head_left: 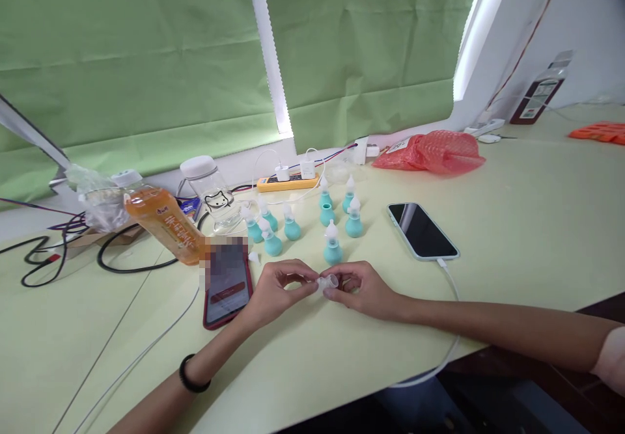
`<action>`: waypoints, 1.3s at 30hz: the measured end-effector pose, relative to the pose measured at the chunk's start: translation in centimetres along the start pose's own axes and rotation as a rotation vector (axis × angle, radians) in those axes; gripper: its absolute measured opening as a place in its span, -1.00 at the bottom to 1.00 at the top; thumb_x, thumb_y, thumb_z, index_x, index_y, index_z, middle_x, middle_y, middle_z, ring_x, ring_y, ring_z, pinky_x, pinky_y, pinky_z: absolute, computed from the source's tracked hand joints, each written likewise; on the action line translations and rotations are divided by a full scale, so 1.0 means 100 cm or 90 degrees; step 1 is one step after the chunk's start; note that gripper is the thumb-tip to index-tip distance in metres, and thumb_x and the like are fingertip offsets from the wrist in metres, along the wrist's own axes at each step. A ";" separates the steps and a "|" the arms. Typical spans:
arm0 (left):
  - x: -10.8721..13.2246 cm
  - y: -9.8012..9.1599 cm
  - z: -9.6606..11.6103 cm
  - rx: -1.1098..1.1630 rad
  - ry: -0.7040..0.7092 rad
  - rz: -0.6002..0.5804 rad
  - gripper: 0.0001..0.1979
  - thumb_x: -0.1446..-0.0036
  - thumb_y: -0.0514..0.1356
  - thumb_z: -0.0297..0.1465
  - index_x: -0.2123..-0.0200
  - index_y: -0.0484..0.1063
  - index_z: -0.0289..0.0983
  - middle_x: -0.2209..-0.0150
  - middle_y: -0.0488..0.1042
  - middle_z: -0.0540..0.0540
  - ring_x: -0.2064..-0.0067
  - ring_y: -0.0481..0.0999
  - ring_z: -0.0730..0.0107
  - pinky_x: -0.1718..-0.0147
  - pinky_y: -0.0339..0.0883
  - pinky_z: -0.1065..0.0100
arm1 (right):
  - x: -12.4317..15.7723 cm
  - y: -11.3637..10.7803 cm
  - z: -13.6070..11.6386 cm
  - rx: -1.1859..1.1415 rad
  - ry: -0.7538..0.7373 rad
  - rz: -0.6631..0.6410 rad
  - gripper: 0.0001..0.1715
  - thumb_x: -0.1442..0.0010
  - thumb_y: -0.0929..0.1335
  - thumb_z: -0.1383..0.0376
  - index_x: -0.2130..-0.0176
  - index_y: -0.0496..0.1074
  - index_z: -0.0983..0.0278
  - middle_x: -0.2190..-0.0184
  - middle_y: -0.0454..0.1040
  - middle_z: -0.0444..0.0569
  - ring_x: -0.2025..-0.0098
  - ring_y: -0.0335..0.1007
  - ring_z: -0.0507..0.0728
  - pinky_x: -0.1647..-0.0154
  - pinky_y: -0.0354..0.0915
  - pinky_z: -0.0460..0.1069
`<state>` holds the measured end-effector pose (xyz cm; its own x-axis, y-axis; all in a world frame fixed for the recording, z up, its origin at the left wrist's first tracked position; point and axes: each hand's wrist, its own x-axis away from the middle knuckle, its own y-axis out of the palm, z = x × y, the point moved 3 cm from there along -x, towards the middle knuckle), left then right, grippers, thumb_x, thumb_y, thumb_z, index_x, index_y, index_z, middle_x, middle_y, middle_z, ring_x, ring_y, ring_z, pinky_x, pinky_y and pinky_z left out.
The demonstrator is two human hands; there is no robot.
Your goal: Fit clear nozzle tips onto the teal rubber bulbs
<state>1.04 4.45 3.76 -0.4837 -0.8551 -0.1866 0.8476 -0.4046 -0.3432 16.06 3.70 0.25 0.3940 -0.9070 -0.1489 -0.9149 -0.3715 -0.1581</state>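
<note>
My left hand (284, 289) and my right hand (364, 287) meet low over the near part of the table. Between their fingertips they pinch a small clear plastic nozzle piece (331, 282), its round opening tilted toward the right. Just beyond it stands a teal squeeze bulb with a clear nozzle (333, 245), like a baby's nasal aspirator. Several more such bulbs (291, 228) stand behind, in a left and a right group. One teal bulb (327, 215) in the right group has an open neck and no nozzle. A small whitish tip (254, 258) lies left of the hands.
A phone in a red case (227, 291) lies by my left forearm. Another phone (422, 231), cabled, lies right. An orange bottle (166, 222) leans at left near a clear jar (209, 193). Behind are a power strip (288, 183) and red bubble wrap (434, 152).
</note>
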 end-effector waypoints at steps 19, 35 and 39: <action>0.008 0.004 -0.009 0.088 0.005 0.062 -0.90 0.09 0.21 -0.43 0.43 0.50 -0.28 0.39 0.44 -0.12 0.33 0.41 0.36 0.37 0.30 0.36 | 0.002 0.001 -0.002 -0.053 0.034 -0.021 -0.66 0.08 0.36 0.20 0.30 0.41 0.39 0.61 0.26 -0.15 0.64 0.09 -0.11 0.65 0.10 -0.15; 0.017 0.007 -0.003 -0.219 0.181 0.144 -0.78 -0.01 0.13 -0.48 0.28 0.46 -0.11 0.32 0.45 -0.05 0.27 0.21 0.34 0.28 0.11 0.28 | 0.002 0.000 -0.002 -0.077 0.038 -0.019 -0.59 0.08 0.35 0.16 0.27 0.39 0.41 0.62 0.25 -0.16 0.66 0.11 -0.10 0.67 0.12 -0.15; 0.016 0.008 -0.003 -0.190 0.180 0.137 -0.79 0.00 0.13 -0.48 0.29 0.46 -0.12 0.32 0.44 -0.06 0.26 0.22 0.33 0.26 0.12 0.27 | 0.002 0.000 -0.002 -0.083 0.030 -0.031 -0.60 0.06 0.34 0.16 0.27 0.38 0.41 0.62 0.24 -0.16 0.67 0.10 -0.11 0.69 0.11 -0.15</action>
<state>0.85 2.83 2.90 -0.3797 -0.7702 -0.5125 0.8556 -0.0816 -0.5112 16.09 3.50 0.39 0.4363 -0.8945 -0.0970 -0.8997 -0.4350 -0.0352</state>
